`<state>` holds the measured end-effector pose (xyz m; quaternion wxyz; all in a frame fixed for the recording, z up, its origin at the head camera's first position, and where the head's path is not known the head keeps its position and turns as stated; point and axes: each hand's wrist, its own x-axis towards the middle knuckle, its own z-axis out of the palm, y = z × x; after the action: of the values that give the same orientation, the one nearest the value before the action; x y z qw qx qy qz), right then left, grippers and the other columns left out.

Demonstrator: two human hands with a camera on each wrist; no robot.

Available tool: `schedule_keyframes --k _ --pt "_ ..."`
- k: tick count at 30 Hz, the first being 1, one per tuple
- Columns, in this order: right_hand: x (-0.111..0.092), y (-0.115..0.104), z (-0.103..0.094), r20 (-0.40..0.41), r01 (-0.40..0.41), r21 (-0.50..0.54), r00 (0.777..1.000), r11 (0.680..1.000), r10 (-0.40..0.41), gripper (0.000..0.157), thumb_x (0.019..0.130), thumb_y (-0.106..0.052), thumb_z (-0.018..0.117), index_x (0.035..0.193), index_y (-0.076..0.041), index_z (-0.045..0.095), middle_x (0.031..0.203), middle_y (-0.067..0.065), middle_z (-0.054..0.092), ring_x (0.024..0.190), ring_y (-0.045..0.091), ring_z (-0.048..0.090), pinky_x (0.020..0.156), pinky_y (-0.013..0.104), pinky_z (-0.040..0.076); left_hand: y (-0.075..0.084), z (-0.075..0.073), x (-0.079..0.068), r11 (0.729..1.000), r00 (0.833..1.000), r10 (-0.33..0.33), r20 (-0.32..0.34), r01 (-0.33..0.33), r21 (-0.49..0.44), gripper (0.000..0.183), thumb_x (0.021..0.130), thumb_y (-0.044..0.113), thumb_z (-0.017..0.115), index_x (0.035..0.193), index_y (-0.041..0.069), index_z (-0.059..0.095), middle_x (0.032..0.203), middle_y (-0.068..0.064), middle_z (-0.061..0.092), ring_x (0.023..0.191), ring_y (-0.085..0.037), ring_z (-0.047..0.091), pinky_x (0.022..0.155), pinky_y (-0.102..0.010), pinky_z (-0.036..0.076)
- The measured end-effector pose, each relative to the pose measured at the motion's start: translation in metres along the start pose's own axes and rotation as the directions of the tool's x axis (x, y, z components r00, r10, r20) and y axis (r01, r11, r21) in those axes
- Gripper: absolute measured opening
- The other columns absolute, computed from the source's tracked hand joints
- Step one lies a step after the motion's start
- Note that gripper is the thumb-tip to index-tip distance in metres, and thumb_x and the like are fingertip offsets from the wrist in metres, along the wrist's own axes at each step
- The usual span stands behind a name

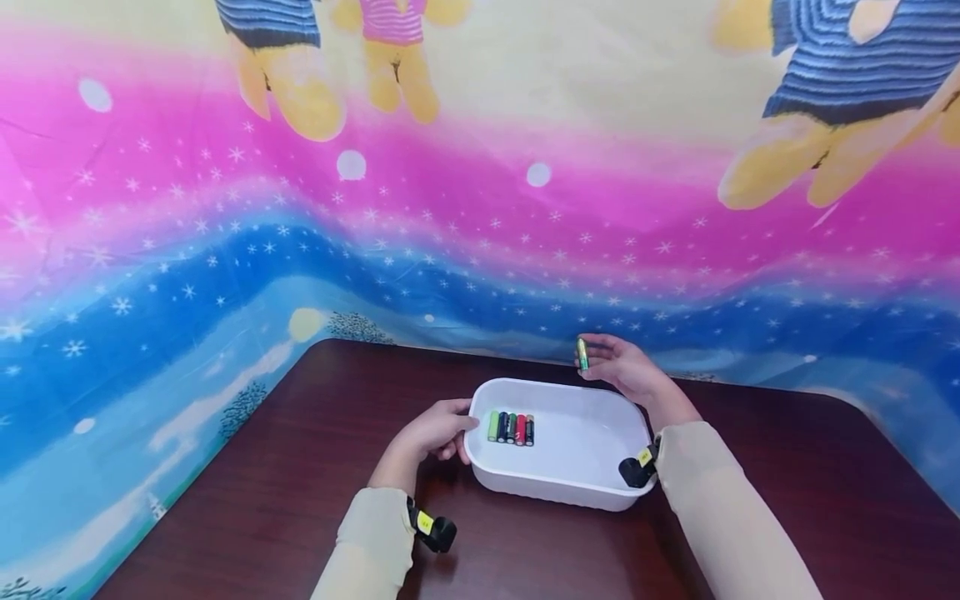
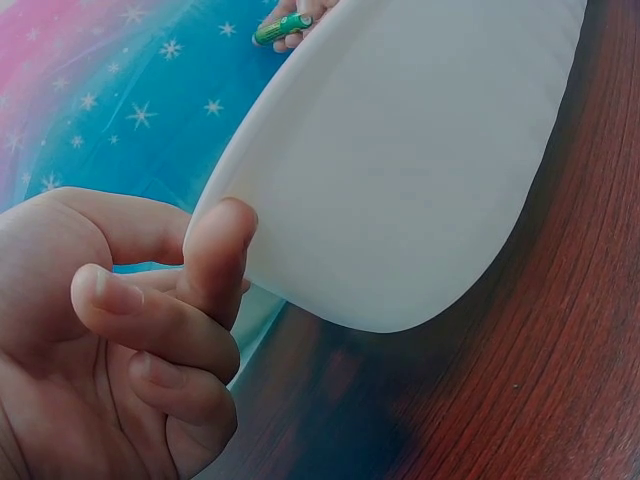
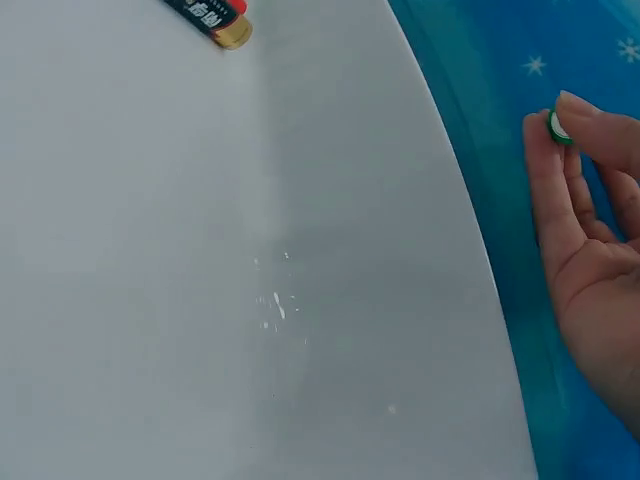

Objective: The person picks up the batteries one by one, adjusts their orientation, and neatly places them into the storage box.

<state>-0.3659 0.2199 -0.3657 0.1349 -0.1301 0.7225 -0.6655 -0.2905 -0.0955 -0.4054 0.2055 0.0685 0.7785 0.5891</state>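
A white plastic basin (image 1: 577, 433) stands on the dark wooden table. My left hand (image 1: 438, 432) grips its left rim between thumb and fingers; the left wrist view shows this hand (image 2: 150, 320) pinching the basin wall (image 2: 400, 180). Beyond the far rim, my right hand (image 1: 626, 371) holds a green and gold battery (image 1: 583, 355) in the air, pinched between thumb and fingers. In the right wrist view only the battery's end (image 3: 560, 127) shows. Several batteries (image 1: 512, 428) in green, black and red lie side by side in a row inside the basin, near its left end.
The brown table (image 1: 360, 392) extends around the basin. Behind it hangs a printed cloth (image 1: 450, 250) with snowflakes and bears, close to the table's far edge. A black camera (image 1: 435, 533) is strapped to the left wrist, another (image 1: 639, 468) to the right.
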Motion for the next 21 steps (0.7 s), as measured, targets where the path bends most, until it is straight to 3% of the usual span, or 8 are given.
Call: schedule_keyframes --k 2,6,14,21 --pt "0.001 -0.001 0.004 -0.011 -0.002 -0.1 1.0 0.995 0.001 0.07 0.078 0.01 0.065 0.139 -0.001 0.033 0.132 0.03 0.038 0.103 0.024 0.056 0.089 0.04 0.047 0.001 0.0 0.0 1.0 1.0 0.002 -0.003 -0.002 0.0 0.05 0.093 0.011 0.047 0.142 0.004 0.035 0.049 -0.011 0.057 0.031 -0.009 0.037 0.034 -0.02 0.028" --pt "0.004 -0.006 0.014 0.009 0.003 -0.302 1.0 0.953 0.0 0.066 0.074 0.007 0.071 0.133 -0.002 0.042 0.12 0.022 0.049 0.104 0.029 0.053 0.08 0.036 0.051 0.002 0.001 0.0 1.0 1.0 0.004 -0.017 -0.004 0.005 0.05 0.093 0.011 0.047 0.141 0.004 0.036 0.049 -0.011 0.056 0.031 -0.01 0.038 0.034 -0.02 0.03" --pt "0.005 -0.008 0.03 0.187 0.034 -0.494 0.98 0.869 0.068 0.056 0.068 0.005 0.077 0.118 0.0 0.052 0.104 0.014 0.056 0.091 0.024 0.057 0.077 0.034 0.052 0.001 0.002 0.0 1.0 0.999 -0.011 -0.031 0.011 0.008 0.05 0.093 0.013 0.048 0.141 0.004 0.036 0.049 -0.011 0.057 0.032 -0.01 0.04 0.034 -0.02 0.032" --pt "0.007 -0.002 0.041 0.236 0.001 -0.631 0.953 0.776 0.19 0.047 0.068 -0.005 0.079 0.108 -0.004 0.055 0.09 0.006 0.062 0.078 0.019 0.057 0.064 0.034 0.05 0.001 0.004 0.001 1.0 0.999 -0.021 -0.036 0.022 0.013 0.05 0.093 0.013 0.048 0.141 0.004 0.036 0.05 -0.011 0.057 0.032 -0.01 0.041 0.034 -0.021 0.032"
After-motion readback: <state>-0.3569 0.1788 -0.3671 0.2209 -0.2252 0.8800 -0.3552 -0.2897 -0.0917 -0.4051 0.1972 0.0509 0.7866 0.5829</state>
